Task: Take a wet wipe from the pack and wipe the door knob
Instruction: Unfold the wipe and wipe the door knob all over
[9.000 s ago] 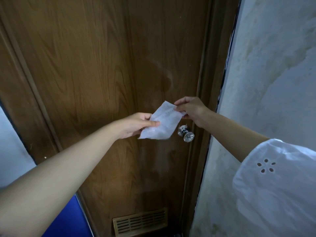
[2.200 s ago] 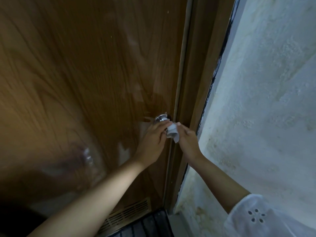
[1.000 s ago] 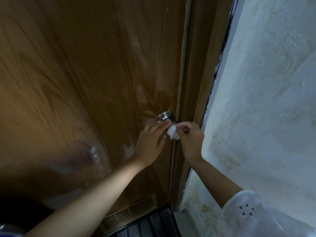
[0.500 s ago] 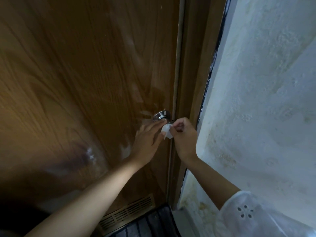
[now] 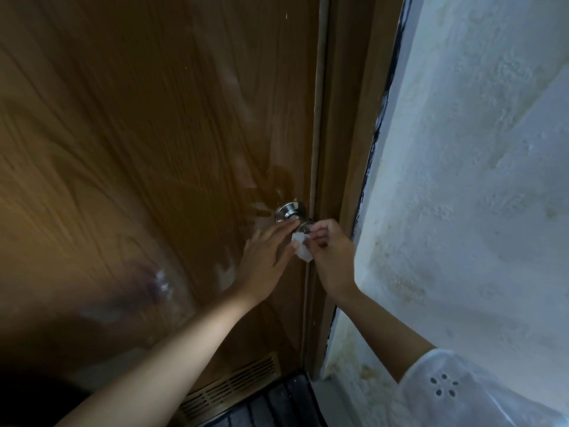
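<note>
Just right of frame centre, the round polished-metal door knob (image 5: 291, 212) sits close to the closing edge of the brown wood-grain door (image 5: 154, 149). The right hand (image 5: 331, 257) pinches the crumpled white wet wipe (image 5: 301, 246) against the knob's underside. The left hand (image 5: 268, 257) lies open, fingers extended, fingertips touching the knob. The rough white wall (image 5: 462, 180) crowds the right hand; bare door spreads leftward.

Wipe (image 5: 301, 248) apparently under knob (image 5: 291, 212).
</note>
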Demonstrator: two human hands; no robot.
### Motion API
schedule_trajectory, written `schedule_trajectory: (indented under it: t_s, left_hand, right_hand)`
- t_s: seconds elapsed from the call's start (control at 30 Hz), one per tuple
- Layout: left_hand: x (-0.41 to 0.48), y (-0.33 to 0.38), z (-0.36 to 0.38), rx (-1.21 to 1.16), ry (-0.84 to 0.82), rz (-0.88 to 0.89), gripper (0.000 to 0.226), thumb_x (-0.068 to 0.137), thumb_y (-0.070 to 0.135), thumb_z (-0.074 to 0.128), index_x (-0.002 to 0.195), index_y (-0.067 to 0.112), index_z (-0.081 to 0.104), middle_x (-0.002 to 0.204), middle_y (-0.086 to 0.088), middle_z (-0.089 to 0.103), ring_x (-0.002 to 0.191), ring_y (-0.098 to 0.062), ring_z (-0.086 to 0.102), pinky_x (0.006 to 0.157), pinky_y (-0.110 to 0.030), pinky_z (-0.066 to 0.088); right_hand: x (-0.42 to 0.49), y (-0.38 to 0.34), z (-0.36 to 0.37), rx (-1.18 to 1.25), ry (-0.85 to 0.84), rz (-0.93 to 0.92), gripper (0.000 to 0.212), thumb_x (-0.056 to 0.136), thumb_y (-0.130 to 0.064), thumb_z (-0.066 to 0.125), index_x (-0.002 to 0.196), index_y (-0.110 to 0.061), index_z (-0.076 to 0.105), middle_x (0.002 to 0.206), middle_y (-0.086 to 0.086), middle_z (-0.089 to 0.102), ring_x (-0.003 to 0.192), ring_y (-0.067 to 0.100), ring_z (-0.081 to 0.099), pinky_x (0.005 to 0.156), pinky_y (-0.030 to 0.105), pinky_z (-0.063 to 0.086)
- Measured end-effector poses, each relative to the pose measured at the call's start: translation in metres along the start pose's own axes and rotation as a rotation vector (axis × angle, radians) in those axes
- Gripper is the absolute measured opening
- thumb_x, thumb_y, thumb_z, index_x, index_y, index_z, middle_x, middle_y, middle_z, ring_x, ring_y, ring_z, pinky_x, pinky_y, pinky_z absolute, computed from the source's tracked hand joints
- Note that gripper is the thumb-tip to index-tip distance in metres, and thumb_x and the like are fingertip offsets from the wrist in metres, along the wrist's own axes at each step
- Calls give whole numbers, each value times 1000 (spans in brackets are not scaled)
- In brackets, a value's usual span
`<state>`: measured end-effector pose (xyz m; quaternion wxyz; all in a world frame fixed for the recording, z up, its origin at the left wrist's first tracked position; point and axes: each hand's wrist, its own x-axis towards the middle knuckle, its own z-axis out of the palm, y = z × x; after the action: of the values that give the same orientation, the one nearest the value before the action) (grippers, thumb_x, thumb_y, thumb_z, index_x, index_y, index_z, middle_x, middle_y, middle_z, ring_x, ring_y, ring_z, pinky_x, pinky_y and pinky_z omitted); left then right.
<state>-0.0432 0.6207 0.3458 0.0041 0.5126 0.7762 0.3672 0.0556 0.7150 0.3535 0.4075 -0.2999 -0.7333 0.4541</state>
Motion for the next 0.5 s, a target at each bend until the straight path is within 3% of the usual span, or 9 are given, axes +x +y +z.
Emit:
schedule_trajectory:
  t_s: [0.17, 0.3, 0.37, 0.43, 0.5]
  left_hand:
    - [-1, -6, -8, 71, -7, 44, 43, 94, 44, 35, 136, 38, 33, 140, 12, 43, 126, -5, 33, 103, -37, 30]
    - [-2, -3, -9, 53, 46, 49, 45, 93, 41, 35, 137, 31, 36, 139, 7, 46, 125, -10, 36, 102, -34, 32]
    - [-1, 1, -8, 47, 55, 59, 45, 93, 39, 35, 137, 28, 37, 138, 6, 47, 124, -9, 37, 101, -32, 33]
    - [1, 4, -9, 84, 51, 89, 44, 93, 36, 37, 136, 27, 38, 137, 5, 48, 121, -9, 39, 98, -31, 34]
    - [2, 5, -9, 138, 42, 114, 43, 94, 34, 37, 136, 27, 39, 136, 6, 49, 119, -9, 39, 93, -28, 31]
  right_hand:
    - [16, -12, -19, -102, 84, -137, 7, 88, -14, 57, 92, -15, 63, 90, 0, 64, 80, 9, 59, 65, 3, 46]
    - [15, -15, -16, -314, -136, -264, 21, 88, -6, 52, 101, -4, 68, 106, 16, 65, 98, 27, 59, 84, 33, 47]
    - [8, -11, -13, -383, -156, -311, 23, 88, -8, 52, 107, -4, 66, 112, 16, 63, 103, 29, 57, 87, 38, 46]
    - [6, -7, -13, -373, -155, -319, 24, 88, -6, 53, 108, -3, 66, 112, 16, 64, 103, 29, 58, 87, 35, 45]
    - [7, -6, -13, -292, -109, -243, 21, 87, -5, 55, 104, -2, 67, 108, 18, 65, 97, 28, 60, 83, 22, 45]
